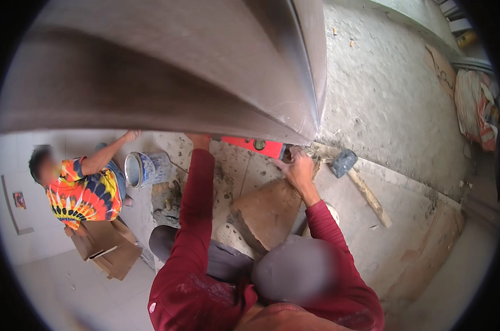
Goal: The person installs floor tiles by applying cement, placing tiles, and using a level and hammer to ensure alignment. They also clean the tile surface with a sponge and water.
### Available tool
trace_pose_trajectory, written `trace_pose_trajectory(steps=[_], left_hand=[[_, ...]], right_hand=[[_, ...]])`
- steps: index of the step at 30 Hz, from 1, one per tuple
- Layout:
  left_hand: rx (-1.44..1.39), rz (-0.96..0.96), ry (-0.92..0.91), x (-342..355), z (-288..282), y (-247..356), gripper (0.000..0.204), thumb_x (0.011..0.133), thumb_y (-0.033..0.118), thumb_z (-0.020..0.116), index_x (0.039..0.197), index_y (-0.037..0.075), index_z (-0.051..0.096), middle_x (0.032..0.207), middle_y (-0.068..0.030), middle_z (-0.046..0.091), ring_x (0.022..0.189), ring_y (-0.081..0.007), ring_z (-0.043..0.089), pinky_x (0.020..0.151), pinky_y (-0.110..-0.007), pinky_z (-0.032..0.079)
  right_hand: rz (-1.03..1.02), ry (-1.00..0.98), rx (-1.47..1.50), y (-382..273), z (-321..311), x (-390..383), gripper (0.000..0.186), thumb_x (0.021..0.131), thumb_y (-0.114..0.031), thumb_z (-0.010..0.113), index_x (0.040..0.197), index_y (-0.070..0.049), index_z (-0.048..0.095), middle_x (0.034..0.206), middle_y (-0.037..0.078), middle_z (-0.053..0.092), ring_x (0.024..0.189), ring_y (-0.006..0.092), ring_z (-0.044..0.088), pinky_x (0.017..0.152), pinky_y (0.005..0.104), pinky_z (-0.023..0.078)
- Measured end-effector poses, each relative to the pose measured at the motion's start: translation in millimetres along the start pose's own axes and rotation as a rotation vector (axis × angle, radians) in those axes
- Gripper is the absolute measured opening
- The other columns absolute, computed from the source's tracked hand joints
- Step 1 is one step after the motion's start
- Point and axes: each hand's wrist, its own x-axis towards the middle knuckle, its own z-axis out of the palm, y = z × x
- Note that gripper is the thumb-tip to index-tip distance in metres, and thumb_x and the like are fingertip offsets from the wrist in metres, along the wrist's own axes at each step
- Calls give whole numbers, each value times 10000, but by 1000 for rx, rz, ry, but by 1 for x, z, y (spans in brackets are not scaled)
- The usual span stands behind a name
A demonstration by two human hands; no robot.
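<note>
A red spirit level (269,148) with a round vial lies along the lower edge of a large grey-brown panel (205,71), which covers part of it. My right hand (299,168) is closed at the level's dark right end, the thumb below and the fingers above. At the other end, my left hand (199,142) reaches to the panel's edge, where its fingers are hidden. A mallet with a black head (344,163) and a wooden handle rests on the floor to the right of my right hand. Between my feet lies a brown board-like piece (269,209).
On the left a co-worker in a colourful shirt (87,190) crouches, one hand at the panel's edge, beside a stained bucket (147,168). Folded cardboard (112,254) lies behind. Rough cement (382,83) spreads at the right, with a striped sack (476,107) at the far side.
</note>
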Motion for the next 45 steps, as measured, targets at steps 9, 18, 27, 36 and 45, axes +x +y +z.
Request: trace_pose_trajectory(steps=[9,18,27,36,45], left_hand=[[-55,-25,-42,-10,2,6,467,1066,340,499,1388,2,518,1273,-142,632,1092,-326,668,914,-506,599],[-88,-23,-62,-12,4,7,462,1064,336,503,1387,6,521,1276,-140,631,1099,-324,666,920,-504,598],[-113,-33,-72,-12,11,8,457,1062,332,506,1386,10,523,1280,-137,631,1106,-322,664,925,-501,597],[-192,-34,-104,-12,12,22,452,1061,329,509,1385,15,526,1283,-134,631,1113,-320,662,930,-498,595],[-228,-45,-132,-17,13,28,447,1059,325,513,1383,19,528,1286,-132,631,1120,-319,661,936,-495,594]], right_hand=[[27,-42,170,-3,-2,12,564,714,-456,898,977,18,740,806,199,707,702,366,685,667,438,535],[106,-121,220,-10,-7,12,487,745,-394,879,921,32,719,925,161,718,768,335,701,695,419,555],[-5,-2,186,-3,-1,9,503,743,-394,882,960,28,714,880,185,708,744,362,690,677,432,540],[-37,45,99,-9,-3,11,526,728,-430,901,801,23,645,749,186,670,656,367,659,621,440,514],[-5,-18,101,-16,-10,12,514,737,-430,892,808,17,649,725,195,658,652,374,653,623,447,513]])
